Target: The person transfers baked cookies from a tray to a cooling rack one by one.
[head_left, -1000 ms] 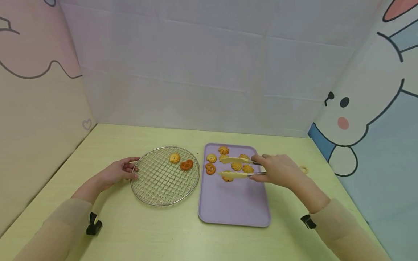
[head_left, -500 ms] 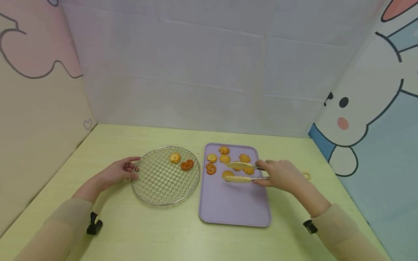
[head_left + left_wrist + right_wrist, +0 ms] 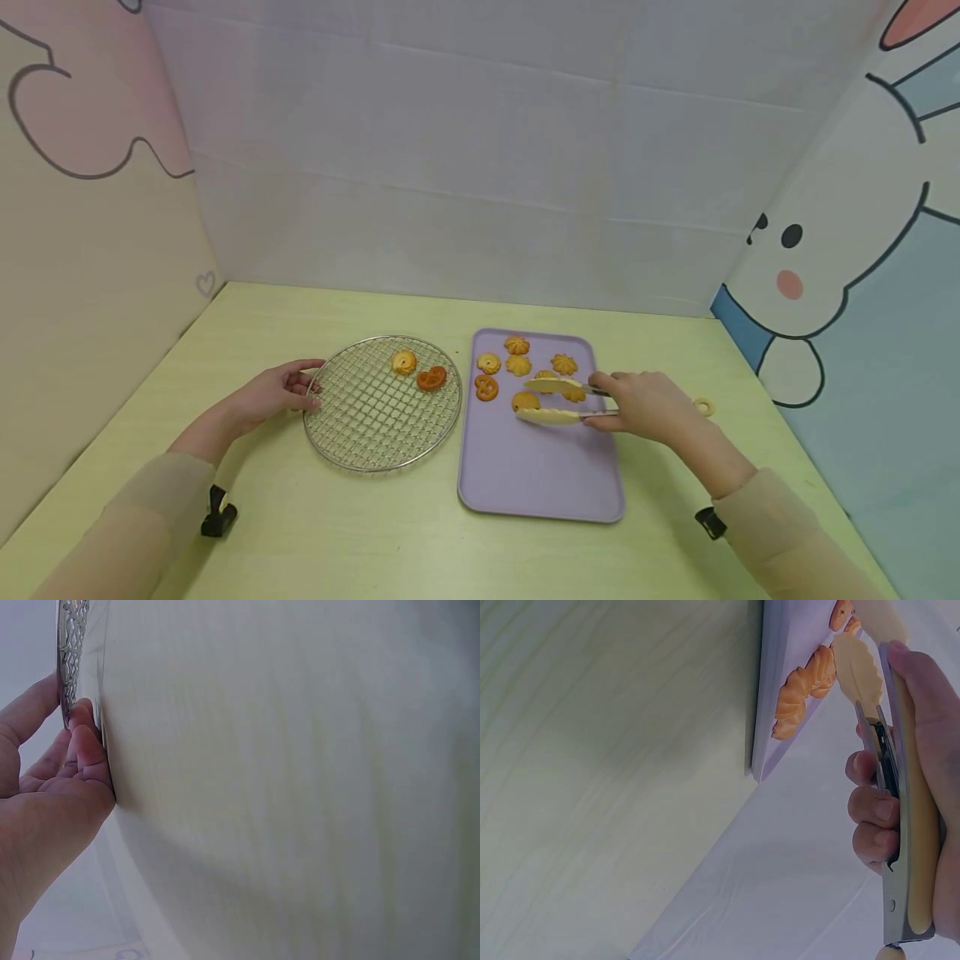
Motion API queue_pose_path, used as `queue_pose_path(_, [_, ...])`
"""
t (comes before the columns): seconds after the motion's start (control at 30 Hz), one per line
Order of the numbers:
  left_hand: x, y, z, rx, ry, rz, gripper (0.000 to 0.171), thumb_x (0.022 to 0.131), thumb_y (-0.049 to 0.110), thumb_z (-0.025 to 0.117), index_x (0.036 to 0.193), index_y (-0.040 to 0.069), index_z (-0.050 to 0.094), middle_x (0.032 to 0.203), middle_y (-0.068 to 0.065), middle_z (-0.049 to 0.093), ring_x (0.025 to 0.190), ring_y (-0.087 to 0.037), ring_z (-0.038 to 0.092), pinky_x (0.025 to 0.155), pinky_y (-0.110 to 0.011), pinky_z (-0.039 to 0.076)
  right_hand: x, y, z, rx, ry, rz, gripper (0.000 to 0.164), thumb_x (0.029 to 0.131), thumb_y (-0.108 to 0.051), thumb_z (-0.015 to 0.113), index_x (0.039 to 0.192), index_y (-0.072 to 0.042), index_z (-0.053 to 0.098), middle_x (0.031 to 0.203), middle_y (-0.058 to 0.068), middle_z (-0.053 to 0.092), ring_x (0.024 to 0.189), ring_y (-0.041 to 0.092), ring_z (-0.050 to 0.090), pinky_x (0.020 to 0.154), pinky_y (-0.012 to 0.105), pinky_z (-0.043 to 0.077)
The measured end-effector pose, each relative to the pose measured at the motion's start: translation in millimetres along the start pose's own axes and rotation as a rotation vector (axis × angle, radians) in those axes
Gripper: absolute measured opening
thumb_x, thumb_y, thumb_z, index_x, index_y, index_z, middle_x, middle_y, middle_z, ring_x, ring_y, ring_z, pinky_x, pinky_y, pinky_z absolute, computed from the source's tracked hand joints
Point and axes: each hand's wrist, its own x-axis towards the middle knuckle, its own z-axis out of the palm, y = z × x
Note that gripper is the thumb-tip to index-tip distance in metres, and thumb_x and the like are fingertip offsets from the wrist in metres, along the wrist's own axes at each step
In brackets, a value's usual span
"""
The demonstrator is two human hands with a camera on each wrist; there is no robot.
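"Start at the left: what's that hand doing?"

"The person's left hand (image 3: pixel 270 396), out of a pale sleeve (image 3: pixel 153 504), is pinching the edge of a round wire rack (image 3: pixel 367 421). The rim is caught between the digits, at the rack's left side, over the table (image 3: pixel 337 533)."

"Anything on the rack?"

"Two pieces, towards its far right: a round biscuit (image 3: pixel 404 362) and, just beside it, a glossy brown pretzel (image 3: pixel 432 378)."

"And next along?"

"A lilac tray (image 3: pixel 536 475), near the rack but apart from it. I count eight biscuits, all in its far part. By the left edge there's a lighter pretzel (image 3: pixel 486 387), with a swirled biscuit (image 3: pixel 489 363) just beyond. A smooth biscuit (image 3: pixel 526 402) is nearest the person, and fluted ones (image 3: pixel 564 364) are scattered about the rest."

"Have the tongs (image 3: pixel 553 417) got hold of one?"

"No, their cream tips stand apart above the biscuits, though I can't tell whether either tip touches any. The right hand (image 3: pixel 648 406) is wrapped round the handles."

"What's past that?"

"A ring biscuit (image 3: pixel 703 406) on the table near the right wrist, then the wall with its rabbit drawing (image 3: pixel 810 258)."
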Motion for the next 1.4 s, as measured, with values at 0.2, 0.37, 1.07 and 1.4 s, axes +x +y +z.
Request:
queue_pose_path(0.2, [0.0, 0.3, 0.3, -0.008, 0.001, -0.002, 0.081, 0.083, 0.008, 0.071, 0.147, -0.001, 0.022, 0.112, -0.017, 0.047, 0.097, -0.017, 0.048, 0.077, -0.023, 0.048, 0.5, -0.4, 0.0, 0.009, -0.006, -0.002, 0.06, 0.077, -0.06, 0.066, 0.112, -0.012, 0.062, 0.093, 0.003, 0.069, 0.063, 0.013, 0.058, 0.059, 0.035, 0.051])
queue_pose_path(0.37, [-0.5, 0.6, 0.8, -0.007, 0.003, -0.003, 0.08, 0.083, 0.007, 0.07, 0.147, -0.001, 0.023, 0.112, -0.017, 0.047, 0.098, -0.017, 0.048, 0.077, -0.024, 0.048, 1.6, -0.4, 0.1, 0.016, -0.025, 0.005, 0.059, 0.077, -0.06, 0.066, 0.111, -0.012, 0.062, 0.095, 0.003, 0.07, 0.069, 0.016, 0.062, 0.062, 0.037, 0.051])
queue_pose_path(1.07, [0.1, 1.5, 0.7, -0.009, -0.002, 0.0, 0.08, 0.084, 0.006, 0.07, 0.147, -0.003, 0.022, 0.112, -0.017, 0.047, 0.097, -0.017, 0.048, 0.077, -0.023, 0.048, 3.7, 1.0, 0.5, 0.048, -0.028, -0.02, 0.05, 0.079, -0.055, 0.067, 0.105, -0.013, 0.063, 0.082, 0.002, 0.067, 0.059, 0.01, 0.053, 0.055, 0.034, 0.047])
queue_pose_path(1.4, [-0.1, 1.2, 0.5, -0.001, 0.0, -0.003, 0.08, 0.083, 0.007, 0.07, 0.147, -0.002, 0.022, 0.112, -0.017, 0.047, 0.097, -0.016, 0.048, 0.077, -0.023, 0.048, 4.1, 1.3, -5.2, 0.042, -0.018, -0.035, 0.048, 0.079, -0.054, 0.067, 0.103, -0.012, 0.064, 0.073, -0.001, 0.063, 0.055, 0.009, 0.048, 0.051, 0.032, 0.044])
